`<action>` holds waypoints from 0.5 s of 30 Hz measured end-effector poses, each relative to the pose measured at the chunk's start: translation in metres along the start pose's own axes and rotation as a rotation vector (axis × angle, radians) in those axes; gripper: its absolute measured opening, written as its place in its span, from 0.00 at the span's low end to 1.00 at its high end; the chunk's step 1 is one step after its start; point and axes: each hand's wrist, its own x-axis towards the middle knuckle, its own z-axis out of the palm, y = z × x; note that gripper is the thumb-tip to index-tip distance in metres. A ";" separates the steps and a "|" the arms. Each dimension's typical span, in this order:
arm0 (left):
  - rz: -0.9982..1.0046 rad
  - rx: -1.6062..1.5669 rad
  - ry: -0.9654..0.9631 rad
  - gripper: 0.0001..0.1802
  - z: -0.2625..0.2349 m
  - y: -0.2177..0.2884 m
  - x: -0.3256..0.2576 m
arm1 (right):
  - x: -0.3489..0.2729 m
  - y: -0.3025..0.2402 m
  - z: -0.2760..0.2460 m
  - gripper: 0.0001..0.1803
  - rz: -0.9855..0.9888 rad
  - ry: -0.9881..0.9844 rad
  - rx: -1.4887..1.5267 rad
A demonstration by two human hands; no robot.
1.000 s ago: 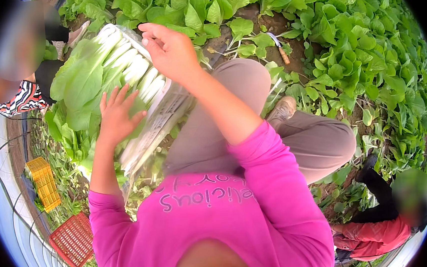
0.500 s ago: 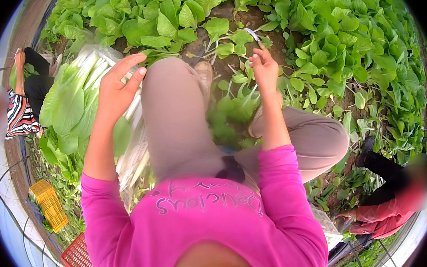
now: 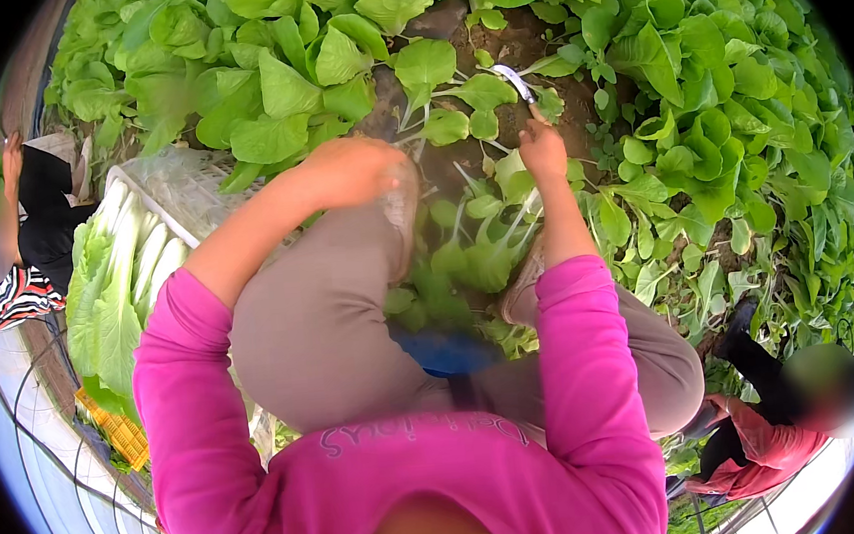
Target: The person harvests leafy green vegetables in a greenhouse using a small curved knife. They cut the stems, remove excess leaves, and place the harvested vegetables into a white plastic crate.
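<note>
My right hand [image 3: 542, 149] is closed round the handle of a small sickle [image 3: 515, 83], whose curved blade points up and left over the soil. Below the blade grow low leafy greens [image 3: 483, 92] with pale stems. My left hand [image 3: 357, 170] is above my knee, close to the standing leafy greens [image 3: 316, 65]; motion smears its fingers, so their grip is unclear. Left of my left arm, cut greens with white stems [image 3: 131, 260] lie in a white crate [image 3: 164, 209] with clear plastic over its far part.
Dense greens [image 3: 714, 94] fill the bed ahead and to the right. One person [image 3: 28, 228] sits at far left and another [image 3: 761, 431] crouches at lower right. A yellow crate [image 3: 117, 432] stands at lower left. Something blue [image 3: 439, 354] shows between my legs.
My left hand has moved right and forward from beside the crate to the plants past my knee. The sickle, still in my right hand, now shows more of its blade. My left knee has shifted left.
</note>
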 end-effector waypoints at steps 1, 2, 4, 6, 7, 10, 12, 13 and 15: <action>0.024 0.021 -0.021 0.20 0.006 -0.005 0.019 | 0.009 0.007 0.006 0.21 -0.035 0.018 -0.120; 0.042 0.041 -0.040 0.19 0.011 -0.011 0.035 | 0.015 0.005 0.009 0.22 -0.022 0.026 -0.169; 0.042 0.074 -0.048 0.19 0.017 -0.021 0.069 | 0.024 0.005 0.011 0.23 0.003 0.041 -0.266; 0.044 0.154 0.008 0.19 0.021 -0.041 0.097 | 0.032 0.011 0.013 0.26 -0.067 0.069 -0.346; 0.048 0.223 0.065 0.19 0.021 -0.053 0.110 | 0.036 0.017 0.013 0.26 -0.088 0.071 -0.361; 0.004 0.586 0.339 0.19 0.025 -0.089 0.134 | 0.045 0.027 0.010 0.27 -0.091 0.049 -0.350; -0.132 0.834 0.410 0.19 0.022 -0.114 0.133 | 0.048 0.026 0.004 0.26 -0.042 -0.042 -0.270; -0.189 0.864 0.433 0.18 0.022 -0.125 0.127 | 0.043 0.020 -0.003 0.25 -0.041 -0.082 -0.185; -0.300 0.738 0.432 0.17 0.027 -0.142 0.117 | 0.029 0.003 -0.014 0.23 0.055 0.015 0.025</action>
